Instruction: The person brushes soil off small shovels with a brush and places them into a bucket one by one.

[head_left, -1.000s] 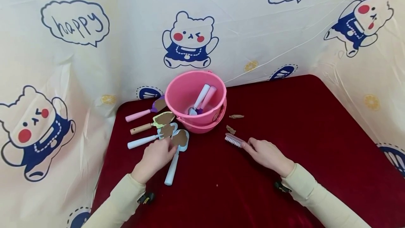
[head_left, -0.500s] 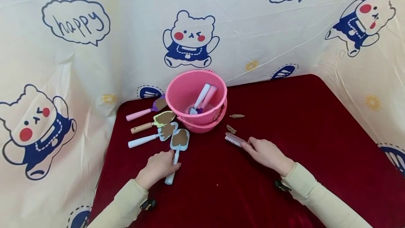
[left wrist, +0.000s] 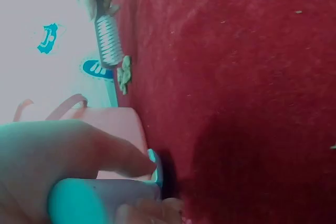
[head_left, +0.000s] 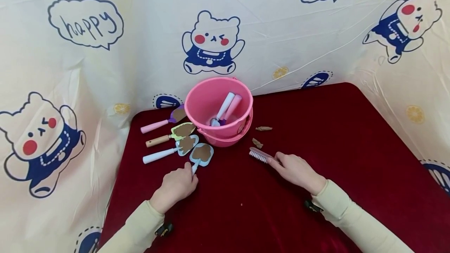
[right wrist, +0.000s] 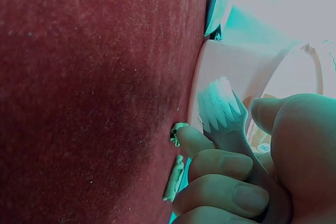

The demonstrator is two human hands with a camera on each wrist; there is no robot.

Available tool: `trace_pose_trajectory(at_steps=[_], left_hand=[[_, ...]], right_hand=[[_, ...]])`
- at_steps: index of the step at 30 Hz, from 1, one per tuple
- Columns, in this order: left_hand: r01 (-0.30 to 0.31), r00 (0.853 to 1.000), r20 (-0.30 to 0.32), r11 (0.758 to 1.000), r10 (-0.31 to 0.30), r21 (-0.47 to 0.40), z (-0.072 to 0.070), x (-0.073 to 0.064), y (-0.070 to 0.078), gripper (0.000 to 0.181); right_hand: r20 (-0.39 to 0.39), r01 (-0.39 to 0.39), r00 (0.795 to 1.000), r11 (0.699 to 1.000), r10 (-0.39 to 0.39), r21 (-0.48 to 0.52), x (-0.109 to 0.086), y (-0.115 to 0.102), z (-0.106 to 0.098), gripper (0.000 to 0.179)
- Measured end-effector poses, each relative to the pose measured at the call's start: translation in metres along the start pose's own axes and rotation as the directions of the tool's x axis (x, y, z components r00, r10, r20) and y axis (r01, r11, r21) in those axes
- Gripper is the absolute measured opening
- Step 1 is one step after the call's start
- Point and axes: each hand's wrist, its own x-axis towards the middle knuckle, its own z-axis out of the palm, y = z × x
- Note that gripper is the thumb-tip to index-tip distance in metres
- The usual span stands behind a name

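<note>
My left hand [head_left: 176, 186] grips the handle of a light blue toy shovel [head_left: 202, 153], whose blade is coated with brown clay-like matter. In the left wrist view the fingers wrap round that handle [left wrist: 79, 203]. A scrub brush [head_left: 259, 154] with white bristles is held in my right hand [head_left: 297, 170], its bristle end angled toward the bucket. In the right wrist view the fingers curl round the brush handle [right wrist: 231, 142]. Just beyond the brush lie two brown lumps, a nearer piece [head_left: 257, 143] and a longer one [head_left: 263, 128].
A pink bucket [head_left: 197, 100] stands at the back, with a white-handled tool [head_left: 225, 104] and a pink-handled one [head_left: 233, 106] inside. Left of it lie a purple shovel [head_left: 174, 116], a green trowel [head_left: 181, 130] and another blue shovel [head_left: 161, 155], all smeared brown. Red cloth [head_left: 334, 128] covers the table.
My left hand has moved from beside the blades down onto the light blue shovel's handle and now grips it; the blade has turned slightly. My right hand with the brush has barely moved.
</note>
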Motion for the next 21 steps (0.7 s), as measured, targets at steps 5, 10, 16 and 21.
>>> trace_pose_trajectory(at_steps=[5,10,16,21], left_hand=[[-0.008,1.000,-0.014,0.999,0.009,0.039,-0.005,-0.002,0.002,0.025],[-0.032,0.999,0.017,0.999,0.032,-0.007,-0.007,-0.003,0.003,0.022],[-0.081,0.994,0.065,0.988,0.090,-0.130,-0.009,-0.005,0.010,0.018],[-0.147,0.986,0.041,0.966,0.159,-0.211,-0.008,-0.004,0.022,0.016]], right_hand=[[0.002,0.008,1.000,1.000,-0.008,-0.003,0.000,0.000,-0.001,0.038],[0.014,0.002,1.000,1.000,-0.002,-0.015,0.000,0.002,-0.002,0.034],[0.008,-0.001,1.000,1.000,0.001,-0.013,0.000,0.003,-0.004,0.032],[-0.011,0.006,1.000,1.000,-0.006,-0.019,-0.002,0.001,-0.005,0.030]])
